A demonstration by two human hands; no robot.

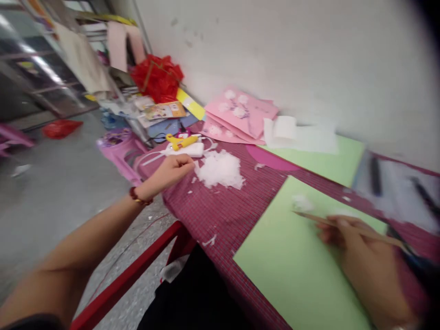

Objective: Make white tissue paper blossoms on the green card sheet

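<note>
While pinching a stick (316, 217) over smooth green card (285, 261) with right grip (364, 256), curls left grip (175, 168) beside flimsy white scraps (220, 169) (cannot tell if holding any), with crumpled red bag (158, 81) beyond.

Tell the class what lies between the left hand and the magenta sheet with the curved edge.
In the head view, a heap of white, tissue-like scraps lies beside the left hand, then checked tablecloth before the magenta sheet.

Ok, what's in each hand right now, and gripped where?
The right hand holds a thin wooden stick around its middle. The left hand is at the white scraps; whether it pinches one can't be told.
</note>
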